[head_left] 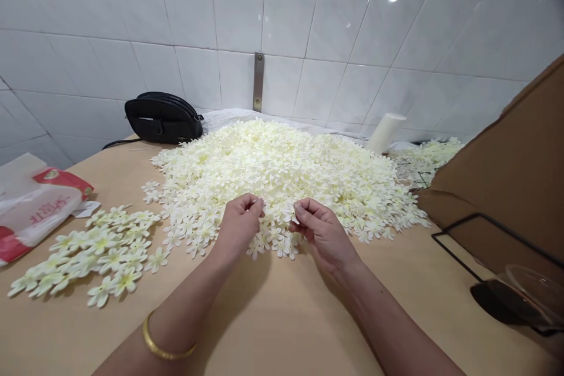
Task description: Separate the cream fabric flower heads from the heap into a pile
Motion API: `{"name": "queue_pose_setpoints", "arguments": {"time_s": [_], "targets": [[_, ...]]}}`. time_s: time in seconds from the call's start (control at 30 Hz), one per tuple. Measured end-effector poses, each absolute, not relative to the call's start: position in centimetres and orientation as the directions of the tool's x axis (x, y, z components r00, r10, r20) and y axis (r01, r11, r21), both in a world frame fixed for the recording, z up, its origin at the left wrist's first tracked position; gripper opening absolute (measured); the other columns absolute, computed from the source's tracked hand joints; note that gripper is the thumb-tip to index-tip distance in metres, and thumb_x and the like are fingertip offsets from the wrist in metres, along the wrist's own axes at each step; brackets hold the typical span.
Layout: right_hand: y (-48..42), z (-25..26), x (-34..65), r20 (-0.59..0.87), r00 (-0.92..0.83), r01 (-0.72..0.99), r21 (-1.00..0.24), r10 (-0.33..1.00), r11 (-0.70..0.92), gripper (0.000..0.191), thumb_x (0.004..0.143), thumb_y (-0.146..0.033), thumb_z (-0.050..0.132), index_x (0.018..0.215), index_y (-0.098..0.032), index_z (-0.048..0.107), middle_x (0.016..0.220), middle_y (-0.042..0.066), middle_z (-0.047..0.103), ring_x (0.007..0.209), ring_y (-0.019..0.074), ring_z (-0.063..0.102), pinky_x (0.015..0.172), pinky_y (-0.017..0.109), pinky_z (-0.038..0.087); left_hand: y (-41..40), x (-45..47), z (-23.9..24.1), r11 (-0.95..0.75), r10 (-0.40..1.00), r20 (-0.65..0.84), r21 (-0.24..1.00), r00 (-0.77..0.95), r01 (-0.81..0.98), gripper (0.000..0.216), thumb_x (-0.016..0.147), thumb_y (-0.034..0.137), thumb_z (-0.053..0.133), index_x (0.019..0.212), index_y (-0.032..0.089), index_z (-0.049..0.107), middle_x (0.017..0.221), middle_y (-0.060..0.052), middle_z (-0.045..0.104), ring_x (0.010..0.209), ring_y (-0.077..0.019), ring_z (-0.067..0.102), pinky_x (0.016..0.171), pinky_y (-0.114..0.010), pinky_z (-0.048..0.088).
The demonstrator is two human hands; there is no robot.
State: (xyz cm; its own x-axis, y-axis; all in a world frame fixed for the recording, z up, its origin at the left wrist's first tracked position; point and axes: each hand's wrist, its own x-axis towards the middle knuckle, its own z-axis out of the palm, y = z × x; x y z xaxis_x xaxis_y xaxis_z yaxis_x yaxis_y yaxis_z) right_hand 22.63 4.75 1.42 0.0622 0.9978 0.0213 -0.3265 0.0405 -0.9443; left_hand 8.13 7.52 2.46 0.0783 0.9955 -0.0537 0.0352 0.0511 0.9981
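Observation:
A large heap of pale yellow-white artificial flowers (273, 158) covers the middle of the table. Over its near edge my left hand (240, 220) is closed in a pinch, thumb against the bent fingers. A gold bangle (161, 343) circles that wrist. My right hand (326, 235) faces it a short gap away, thumb and fingertips also pinched together. Whitish bits show at both sets of fingertips, but against the blossoms behind I cannot make out what they are. A smaller group of separate flowers (112, 252) with yellower centres lies to the left of my left hand.
At the far left rests a red and white plastic packet (44, 205). A black bag (161, 117) stands near the tiled wall (291, 23). Behind the heap leans a white roll (385, 134). On the right are a cardboard box (506, 176), a black wire frame (458, 226) and dark-lensed glasses (502, 302).

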Motion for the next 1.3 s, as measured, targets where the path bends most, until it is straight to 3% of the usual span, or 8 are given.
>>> {"name": "queue_pose_setpoints", "arguments": {"time_s": [0.1, 0.2, 0.27, 0.4, 0.6, 0.8, 1.03, 1.3], "targets": [[4.8, 1.5, 22.6, 0.022, 0.060, -0.318, -0.947, 0.998, 0.040, 0.022, 0.064, -0.036, 0.067, 0.063, -0.017, 0.055, 0.060, -0.005, 0.045, 0.055, 0.0076, 0.044, 0.059, 0.022, 0.043, 7.2, 8.0, 2.3, -0.165, 0.983, 0.179, 0.945, -0.024, 0.282, 0.018, 0.069, 0.035, 0.057, 0.075, 0.018, 0.059, 0.075, 0.001, 0.052, 0.039, -0.0038, 0.034, 0.042, -0.021, 0.027], [4.6, 1.7, 22.5, 0.024, 0.065, -0.294, -0.955, 0.998, 0.042, 0.022, 0.064, -0.035, 0.067, 0.062, -0.017, 0.055, 0.059, -0.005, 0.045, 0.055, 0.0075, 0.043, 0.058, 0.022, 0.042, 6.7, 8.2, 2.7, -0.269, 0.955, 0.295, 0.912, -0.039, 0.310, 0.024, 0.068, 0.036, 0.059, 0.085, 0.019, 0.062, 0.093, -0.002, 0.051, 0.040, -0.0029, 0.035, 0.044, -0.023, 0.030], [4.5, 1.9, 22.4, 0.051, 0.061, -0.241, -0.968, 0.997, 0.064, 0.021, 0.066, -0.034, 0.066, 0.062, -0.017, 0.055, 0.059, -0.004, 0.046, 0.055, 0.0076, 0.044, 0.057, 0.021, 0.040, 6.3, 8.6, 2.9, -0.230, 0.973, 0.226, 0.949, 0.047, 0.217, 0.025, 0.067, 0.035, 0.060, 0.086, 0.018, 0.061, 0.084, -0.001, 0.051, 0.041, -0.0041, 0.037, 0.043, -0.022, 0.030], [4.3, 1.9, 22.4, 0.176, 0.034, -0.071, -0.981, 0.984, 0.178, 0.017, 0.073, -0.031, 0.059, 0.066, -0.016, 0.057, 0.061, -0.002, 0.051, 0.059, 0.0094, 0.046, 0.059, 0.022, 0.040, 6.0, 9.3, 2.8, 0.050, 0.944, -0.036, 0.998, 0.329, -0.035, 0.020, 0.064, 0.031, 0.063, 0.077, 0.016, 0.058, 0.055, 0.004, 0.045, 0.041, -0.0052, 0.035, 0.041, -0.019, 0.026], [4.5, 1.8, 22.5, 0.127, 0.133, -0.098, -0.985, 0.983, 0.141, 0.025, 0.074, -0.040, 0.056, 0.082, -0.017, 0.061, 0.065, -0.001, 0.052, 0.059, 0.0099, 0.048, 0.061, 0.024, 0.041, 6.2, 9.4, 2.3, 0.113, 0.949, -0.049, 0.974, 0.310, -0.194, 0.019, 0.063, 0.026, 0.065, 0.060, 0.016, 0.049, 0.042, 0.008, 0.039, 0.038, -0.0035, 0.030, 0.040, -0.017, 0.022], [4.2, 1.7, 22.2, 0.033, -0.043, -0.036, -0.999, 0.999, 0.031, 0.032, 0.076, -0.045, 0.052, 0.071, -0.014, 0.061, 0.059, 0.001, 0.054, 0.057, 0.0115, 0.050, 0.056, 0.024, 0.040, 6.2, 9.3, 2.5, 0.093, 0.935, -0.038, 0.986, 0.352, -0.140, 0.021, 0.066, 0.031, 0.062, 0.057, 0.014, 0.052, 0.044, 0.004, 0.046, 0.040, -0.0052, 0.036, 0.041, -0.018, 0.026], [4.0, 2.2, 22.2, 0.158, 0.042, 0.099, -0.983, 0.987, 0.153, 0.018, 0.074, -0.029, 0.056, 0.063, -0.015, 0.058, 0.057, -0.003, 0.051, 0.057, 0.0094, 0.045, 0.055, 0.022, 0.036, 6.3, 9.4, 2.1, 0.051, 0.957, -0.048, 0.999, 0.287, -0.002, 0.026, 0.068, 0.035, 0.061, 0.054, 0.015, 0.051, 0.038, 0.005, 0.042, 0.037, -0.0047, 0.034, 0.039, -0.017, 0.025], [4.1, 1.6, 21.8, 0.119, 0.025, 0.083, -0.990, 0.993, 0.116, 0.026, 0.079, -0.037, 0.050, 0.062, -0.018, 0.046, 0.057, -0.004, 0.047, 0.051, 0.0085, 0.043, 0.049, 0.021, 0.035, 6.3, 9.6, 2.2, 0.124, 0.955, -0.086, 0.985, 0.282, -0.118, 0.038, 0.070, 0.047, 0.056, 0.052, 0.015, 0.046, 0.041, 0.004, 0.045, 0.035, -0.0049, 0.036, 0.036, -0.018, 0.025]]}}
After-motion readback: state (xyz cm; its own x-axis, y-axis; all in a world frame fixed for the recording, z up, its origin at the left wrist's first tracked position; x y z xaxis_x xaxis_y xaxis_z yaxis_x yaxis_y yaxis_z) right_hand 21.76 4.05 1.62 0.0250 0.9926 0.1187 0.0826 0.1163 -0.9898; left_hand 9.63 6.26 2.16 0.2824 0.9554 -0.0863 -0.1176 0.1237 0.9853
